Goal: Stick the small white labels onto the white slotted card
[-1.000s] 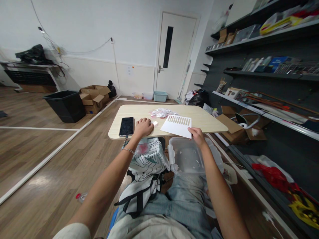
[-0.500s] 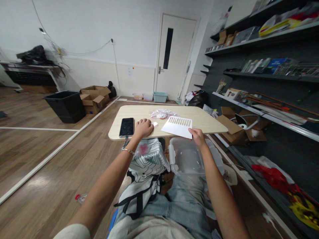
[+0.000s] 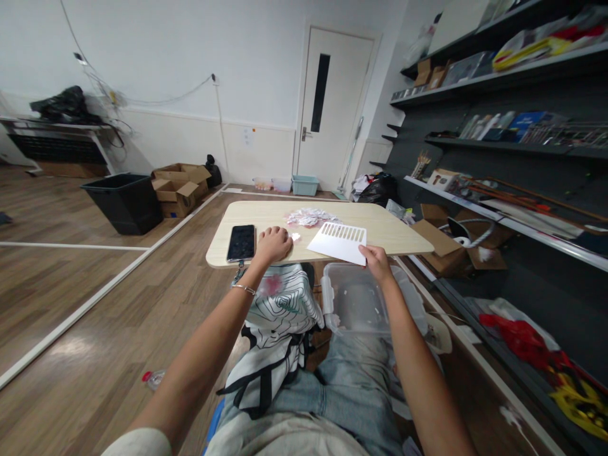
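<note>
My right hand (image 3: 375, 258) pinches the lower right corner of a white card (image 3: 338, 248) with a row of slots along its far edge. The card lies at the table's near edge, slightly overhanging it. Palm down on the table, my left hand (image 3: 274, 244) rests with its fingers apart and slightly bent, and no held object shows. Small white scraps (image 3: 295, 237) lie by its fingertips. Just left of that hand is a dark-screened phone (image 3: 242, 242). Beyond the card, a pile of white paper pieces (image 3: 311, 217) is heaped on the table.
The pale wooden table (image 3: 394, 234) stands before me. Below its near edge sit a clear plastic bin (image 3: 356, 301) and a patterned white bag (image 3: 280, 304). Shelves (image 3: 527, 145) line the right; a black trash bin (image 3: 126, 206) and cardboard boxes (image 3: 178, 190) stand far left.
</note>
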A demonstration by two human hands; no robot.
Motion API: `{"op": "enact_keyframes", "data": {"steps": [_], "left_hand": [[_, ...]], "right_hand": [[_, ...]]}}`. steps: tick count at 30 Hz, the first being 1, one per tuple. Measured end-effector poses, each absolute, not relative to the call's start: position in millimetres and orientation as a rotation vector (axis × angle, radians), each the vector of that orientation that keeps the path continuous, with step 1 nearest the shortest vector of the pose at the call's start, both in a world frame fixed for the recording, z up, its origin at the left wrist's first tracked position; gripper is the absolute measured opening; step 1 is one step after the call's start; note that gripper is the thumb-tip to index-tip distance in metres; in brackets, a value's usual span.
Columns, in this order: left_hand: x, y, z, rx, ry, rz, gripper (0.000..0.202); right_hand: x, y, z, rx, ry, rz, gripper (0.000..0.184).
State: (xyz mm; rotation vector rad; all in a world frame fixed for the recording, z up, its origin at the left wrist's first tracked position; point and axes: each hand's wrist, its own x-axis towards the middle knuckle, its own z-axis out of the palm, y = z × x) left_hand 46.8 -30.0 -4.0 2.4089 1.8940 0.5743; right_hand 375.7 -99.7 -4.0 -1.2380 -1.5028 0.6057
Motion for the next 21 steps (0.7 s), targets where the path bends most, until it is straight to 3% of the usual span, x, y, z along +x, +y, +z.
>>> {"op": "enact_keyframes", "data": {"steps": [21], "left_hand": [[46.1,-27.1,-8.3,2.426,1.881,0.592,0.045]], "right_hand": [[369.8,-107.8,-0.6,-1.272,-1.511,0.519,0.056]]}}
